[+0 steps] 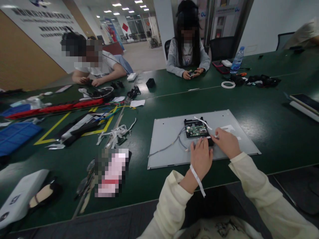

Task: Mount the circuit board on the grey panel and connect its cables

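A green circuit board (198, 128) sits in a black plastic frame (188, 123) on a flat grey-white panel (169, 132). One white tape strip (203, 122) lies slantwise over the frame's upper right side. My left hand (201, 157) rests with fingers stretched forward at the frame's lower edge; another white strip (197, 181) hangs from its wrist. Just to the right, my right hand (227, 142) is closed in a pinch by the frame's lower right corner. What its fingertips hold is too small to make out. Grey cables (171, 144) run leftward from the board across the panel.
Crumpled white strips (117, 135), a phone (113, 174) and a white device (22, 197) lie to the left. A white tape roll (228, 85) and a water bottle (237, 60) stand farther back. Two people sit across the green table (279, 132), hands on small parts.
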Available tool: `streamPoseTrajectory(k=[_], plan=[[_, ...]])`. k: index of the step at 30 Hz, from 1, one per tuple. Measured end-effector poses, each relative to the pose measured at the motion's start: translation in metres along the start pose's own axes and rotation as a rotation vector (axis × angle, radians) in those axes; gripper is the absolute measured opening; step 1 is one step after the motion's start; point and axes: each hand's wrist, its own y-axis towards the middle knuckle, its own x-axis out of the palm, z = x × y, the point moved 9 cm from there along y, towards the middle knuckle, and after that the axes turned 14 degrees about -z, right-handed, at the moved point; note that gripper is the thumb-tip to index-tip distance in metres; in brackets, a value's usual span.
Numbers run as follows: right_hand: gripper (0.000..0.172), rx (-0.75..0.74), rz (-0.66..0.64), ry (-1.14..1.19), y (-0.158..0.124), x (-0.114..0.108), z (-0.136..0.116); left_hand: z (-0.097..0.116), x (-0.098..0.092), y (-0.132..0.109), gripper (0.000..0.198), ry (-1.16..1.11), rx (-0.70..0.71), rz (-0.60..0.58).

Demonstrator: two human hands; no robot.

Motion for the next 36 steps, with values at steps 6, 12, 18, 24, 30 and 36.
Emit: streamPoseTrajectory(k=[6,12,18,24,30,36], plan=[[0.023,0.017,-0.034,0.004,0.001,0.006,0.002,-0.001,0.004,0.000,0.046,-0.011,0.004,-0.008],[0.019,0.027,-0.041,-0.017,-0.001,0.001,-0.001,-0.003,0.001,-0.001,0.046,-0.017,0.018,-0.012],[0.021,0.026,0.000,0.069,0.000,0.002,0.008,-0.007,-0.004,-0.005,0.045,-0.069,0.036,0.013],[0.023,-0.019,0.018,0.226,0.001,0.003,0.017,-0.006,-0.002,-0.007,0.046,-0.017,0.048,0.004],[0.023,-0.037,0.022,0.244,0.001,0.003,0.015,0.001,0.003,-0.007,0.045,0.090,0.046,-0.008],[0.022,-0.021,-0.001,0.219,0.000,0.004,0.014,0.004,0.003,-0.007,0.045,0.126,0.040,-0.001]])
